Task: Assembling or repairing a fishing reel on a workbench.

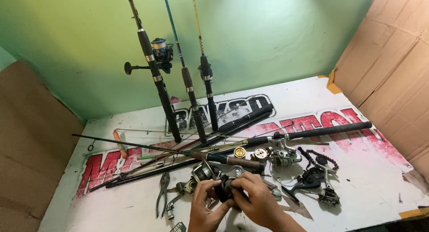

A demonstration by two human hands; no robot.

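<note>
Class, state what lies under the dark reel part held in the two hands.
Under the dark reel part, held by left hand and right hand, white table shows; directly beneath is hidden.

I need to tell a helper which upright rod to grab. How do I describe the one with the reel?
Three rods lean against the green wall. Take the leftmost rod. It alone carries a spinning reel, with a handle sticking out left.

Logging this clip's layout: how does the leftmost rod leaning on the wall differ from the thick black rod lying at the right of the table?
The leftmost rod stands nearly upright against the green wall; the thick black rod lies flat on the table. The leftmost rod carries a spinning reel high on its handle; the thick black rod's visible stretch is bare. Both have dark grips.
</note>
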